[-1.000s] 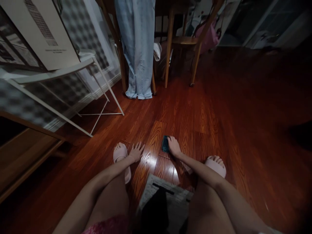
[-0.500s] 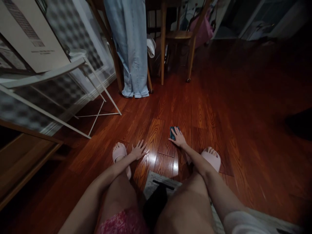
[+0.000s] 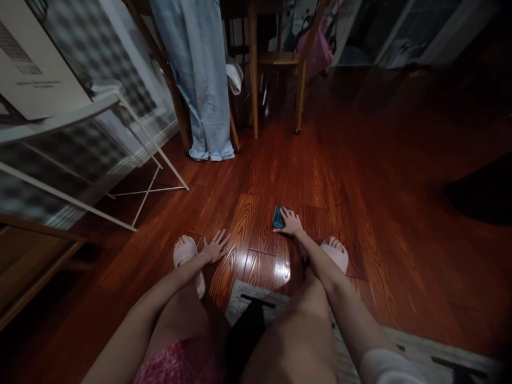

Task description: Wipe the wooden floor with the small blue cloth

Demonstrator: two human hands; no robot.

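Note:
On the glossy wooden floor (image 3: pixel 264 176) lies a small dark teal cloth (image 3: pixel 278 217), its surface creased. My right hand (image 3: pixel 293 223) presses on the cloth's right side, with fingers bent over it and the thumb along its near edge; part of the cloth is hidden beneath them. My left hand (image 3: pixel 216 246) rests flat on the boards with fingers spread and holds nothing; a ring shows on one finger. Pink slippers are on both my feet, the left slipper (image 3: pixel 185 250) beside my left hand and the right slipper (image 3: pixel 337 257) beyond my right forearm.
Light blue jeans (image 3: pixel 208 90) hang from a wooden chair ahead. Another wooden chair (image 3: pixel 280 57) holds a pink bag (image 3: pixel 318 50). At left are a white folding table (image 3: pixel 60 125) and a wooden cabinet (image 3: pixel 40 266). A pale patterned rug (image 3: pixel 244 298) lies beneath me.
The view has shifted slightly, so the surroundings sit further left. The cloth looks more creased, and my right hand covers its right side with fingers more bent. My left hand stays flat.

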